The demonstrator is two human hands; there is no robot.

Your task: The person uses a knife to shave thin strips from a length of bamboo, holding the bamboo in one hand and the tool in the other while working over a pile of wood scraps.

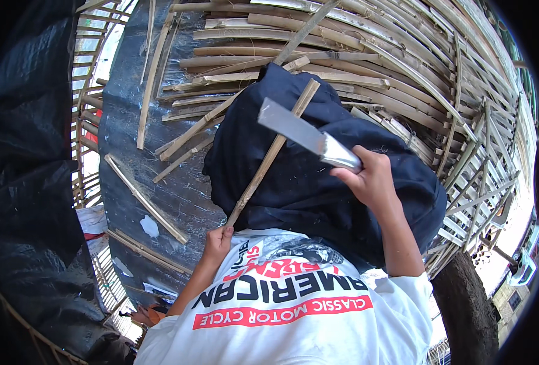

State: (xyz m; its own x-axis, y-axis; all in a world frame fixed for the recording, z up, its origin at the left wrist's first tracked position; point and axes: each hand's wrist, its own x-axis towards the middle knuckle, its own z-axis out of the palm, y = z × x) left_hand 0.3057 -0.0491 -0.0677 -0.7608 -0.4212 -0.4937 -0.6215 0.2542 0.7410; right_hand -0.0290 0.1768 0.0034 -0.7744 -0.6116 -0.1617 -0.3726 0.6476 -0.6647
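A bamboo strip (259, 172) slants up and away across my lap, and my left hand (219, 243) is closed round its near end. In my right hand (374, 177) is a broad-bladed knife (290, 128), gripped by its pale, shiny handle. The blade points left and crosses in front of the strip's upper part; whether they touch, I cannot tell. Dark cloth (318, 188) covers my lap beneath both.
Split bamboo strips (245, 48) lie piled beyond my lap. Loose pieces (144, 198) rest on a dark sheet (178, 164) to the left. Slatted bamboo fencing (473, 188) and a tree trunk (467, 298) stand at the right. Black sheeting (26, 182) hangs at far left.
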